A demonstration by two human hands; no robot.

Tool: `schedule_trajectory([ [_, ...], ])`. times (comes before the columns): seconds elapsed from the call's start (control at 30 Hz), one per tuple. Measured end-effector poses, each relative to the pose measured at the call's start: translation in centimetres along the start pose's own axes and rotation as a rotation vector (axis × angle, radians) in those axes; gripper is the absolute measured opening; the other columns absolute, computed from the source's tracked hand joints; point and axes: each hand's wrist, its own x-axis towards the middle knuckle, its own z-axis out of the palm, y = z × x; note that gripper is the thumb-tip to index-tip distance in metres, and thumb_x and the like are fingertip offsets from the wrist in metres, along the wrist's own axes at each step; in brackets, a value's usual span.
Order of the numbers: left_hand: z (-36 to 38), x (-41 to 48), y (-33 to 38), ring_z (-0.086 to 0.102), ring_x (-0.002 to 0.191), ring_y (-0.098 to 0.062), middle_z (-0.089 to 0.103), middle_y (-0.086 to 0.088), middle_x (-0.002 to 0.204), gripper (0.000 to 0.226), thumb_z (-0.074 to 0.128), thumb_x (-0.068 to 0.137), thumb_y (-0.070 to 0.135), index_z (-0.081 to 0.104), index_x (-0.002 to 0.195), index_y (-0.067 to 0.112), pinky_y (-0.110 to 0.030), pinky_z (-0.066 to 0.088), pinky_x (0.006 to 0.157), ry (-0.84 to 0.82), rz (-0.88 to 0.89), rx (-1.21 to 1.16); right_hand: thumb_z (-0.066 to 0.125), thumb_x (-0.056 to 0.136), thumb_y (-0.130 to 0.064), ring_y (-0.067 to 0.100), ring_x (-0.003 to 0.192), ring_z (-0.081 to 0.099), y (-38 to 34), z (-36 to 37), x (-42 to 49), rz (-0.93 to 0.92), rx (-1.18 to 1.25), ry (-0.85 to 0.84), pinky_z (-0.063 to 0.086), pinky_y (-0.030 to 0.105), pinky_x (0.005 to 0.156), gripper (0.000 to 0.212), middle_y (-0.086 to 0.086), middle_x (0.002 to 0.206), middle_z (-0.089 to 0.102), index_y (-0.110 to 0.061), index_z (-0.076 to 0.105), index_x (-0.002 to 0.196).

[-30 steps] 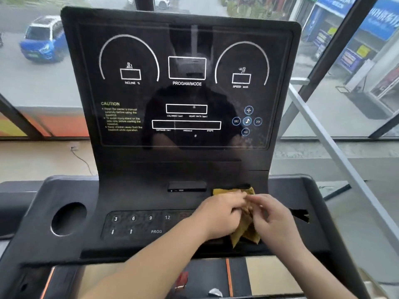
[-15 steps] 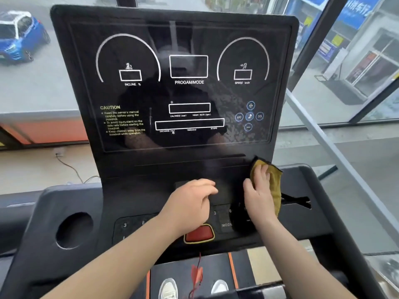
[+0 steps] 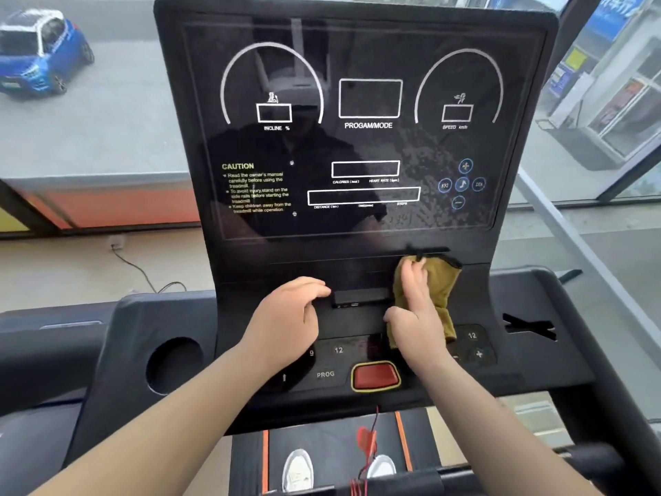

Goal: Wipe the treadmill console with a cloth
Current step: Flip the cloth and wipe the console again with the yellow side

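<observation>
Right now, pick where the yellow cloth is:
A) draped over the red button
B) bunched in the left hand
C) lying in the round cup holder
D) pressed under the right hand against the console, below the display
D: the right hand presses the yellow cloth flat against the console just under the display, while the left hand rests beside it with no cloth.

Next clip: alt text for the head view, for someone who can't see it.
A person's right hand presses a mustard-yellow cloth against the black treadmill console, just below its dark display. The left hand rests empty on the console beside it, fingers loosely bent. A red button sits below the hands.
</observation>
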Motion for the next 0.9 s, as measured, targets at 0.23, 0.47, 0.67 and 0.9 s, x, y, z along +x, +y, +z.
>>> schedule_trajectory([
  [0.23, -1.9, -0.5, -1.8, 0.059, 0.124, -0.008, 0.067, 0.009, 0.133, 0.046, 0.049, 0.093, -0.005, 0.072, 0.126, 0.018, -0.018, 0.040, 0.108, 0.004, -0.026, 0.019, 0.048, 0.085, -0.016, 0.012, 0.157, -0.011, -3.6, 2.3, -1.3, -0.024, -0.406, -0.138, 0.016, 0.036, 0.125, 0.090, -0.006, 0.171, -0.010, -0.028, 0.004, 0.163],
  [0.47, -4.8, -1.9, -3.5, 0.063, 0.097, -0.015, 0.069, 0.007, 0.102, 0.032, 0.051, 0.092, 0.000, 0.074, 0.101, 0.020, -0.035, 0.055, 0.090, 0.085, -0.082, 0.046, 0.040, 0.073, -0.013, 0.002, 0.155, -0.002, -7.4, 8.8, -3.5, -0.217, -0.351, -0.542, 0.015, 0.025, 0.125, 0.097, -0.018, 0.169, 0.003, -0.042, 0.011, 0.161],
  [0.67, -8.7, -5.0, -5.7, 0.060, 0.086, -0.017, 0.065, 0.005, 0.095, 0.019, 0.055, 0.092, 0.008, 0.070, 0.095, 0.018, -0.041, 0.056, 0.075, 0.175, -0.167, 0.153, 0.044, 0.077, -0.001, -0.001, 0.154, -0.001, -8.7, 13.2, -4.1, -0.274, -0.419, -0.770, 0.014, 0.027, 0.125, 0.094, -0.022, 0.168, 0.007, -0.038, 0.021, 0.161],
  [0.9, -5.6, -6.7, -3.6, 0.052, 0.125, -0.019, 0.060, 0.006, 0.136, 0.037, 0.050, 0.098, 0.013, 0.065, 0.131, 0.022, -0.041, 0.049, 0.105, 0.001, -0.159, 0.130, 0.036, 0.080, 0.015, 0.009, 0.103, 0.071, -8.9, 9.0, -3.5, -0.081, -0.006, -0.328, 0.056, 0.035, 0.100, 0.060, -0.004, 0.104, 0.078, -0.022, 0.078, 0.103],
])
